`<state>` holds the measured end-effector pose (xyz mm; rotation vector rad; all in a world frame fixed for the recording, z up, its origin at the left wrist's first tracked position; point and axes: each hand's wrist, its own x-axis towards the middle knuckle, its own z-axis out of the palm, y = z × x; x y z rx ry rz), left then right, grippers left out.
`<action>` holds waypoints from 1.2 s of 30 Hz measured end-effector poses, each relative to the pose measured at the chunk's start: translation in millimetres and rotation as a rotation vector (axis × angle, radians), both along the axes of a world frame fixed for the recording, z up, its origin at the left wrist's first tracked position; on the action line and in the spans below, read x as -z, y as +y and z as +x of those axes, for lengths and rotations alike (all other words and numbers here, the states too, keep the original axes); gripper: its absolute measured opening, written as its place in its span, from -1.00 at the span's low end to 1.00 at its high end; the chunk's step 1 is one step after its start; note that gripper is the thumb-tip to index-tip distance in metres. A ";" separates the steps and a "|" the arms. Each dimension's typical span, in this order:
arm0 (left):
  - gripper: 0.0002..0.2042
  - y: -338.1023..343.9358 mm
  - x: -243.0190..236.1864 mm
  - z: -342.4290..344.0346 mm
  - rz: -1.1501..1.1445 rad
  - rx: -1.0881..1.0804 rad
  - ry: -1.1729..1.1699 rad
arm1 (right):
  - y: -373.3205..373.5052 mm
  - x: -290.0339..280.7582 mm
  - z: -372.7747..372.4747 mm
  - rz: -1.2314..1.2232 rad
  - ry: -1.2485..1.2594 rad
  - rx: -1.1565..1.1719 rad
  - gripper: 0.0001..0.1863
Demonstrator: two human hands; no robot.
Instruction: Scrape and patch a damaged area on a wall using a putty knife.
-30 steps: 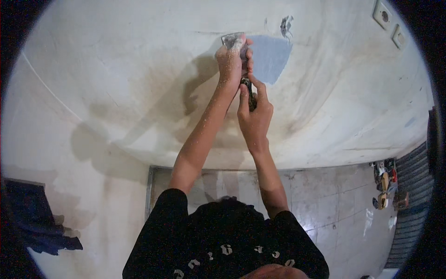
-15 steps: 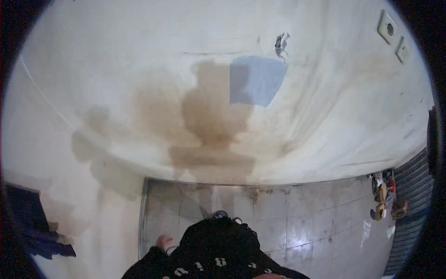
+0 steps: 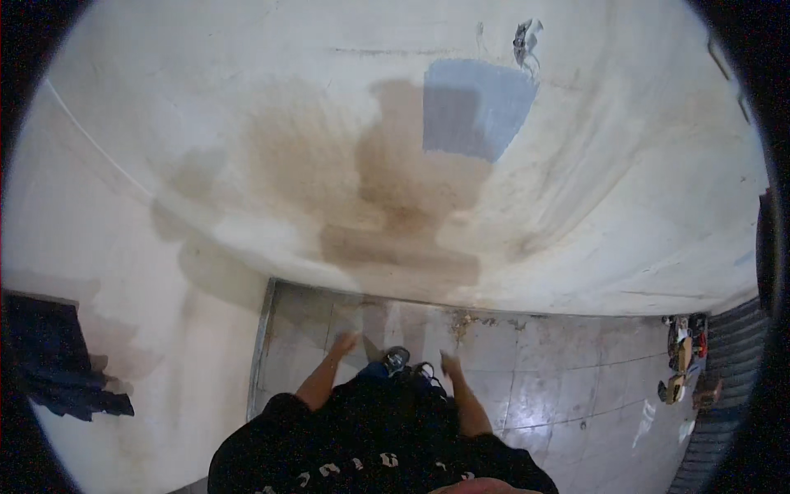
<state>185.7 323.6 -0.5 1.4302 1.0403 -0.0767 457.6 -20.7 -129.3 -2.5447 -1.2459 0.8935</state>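
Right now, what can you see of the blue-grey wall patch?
The blue-grey patch is a flat, matte-looking four-sided area on the pale wall, straight along its left edge, narrowing downward on the right. Paint or filler, can't tell. A shadow covers much of its left part. The left hand and right hand are below, not touching it.

Dim light, shadows on wall (image 3: 617, 189), glare on floor (image 3: 539, 383), fisheye-bent edges

A blue-grey patch (image 3: 502, 107) lies flat on the stained pale wall (image 3: 609, 156). Its left edge is straight, its right edge slanted
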 end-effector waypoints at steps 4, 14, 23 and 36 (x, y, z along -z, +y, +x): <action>-0.47 24.0 -82.1 144.9 -0.142 -0.388 -0.106 | 207.8 -255.1 -8.6 0.540 0.573 0.344 -0.68; -0.73 -36.9 -286.1 206.0 -0.067 -0.676 -0.573 | 172.7 -402.6 -34.5 0.855 0.049 0.223 -0.71; -0.47 -73.0 -305.0 164.5 -0.279 -0.581 -0.815 | 130.2 -410.6 -39.9 0.862 0.822 0.278 -0.63; -0.52 -60.0 -412.5 223.8 -0.210 -0.422 -1.000 | 136.8 -522.0 -10.2 1.139 0.458 0.230 -0.62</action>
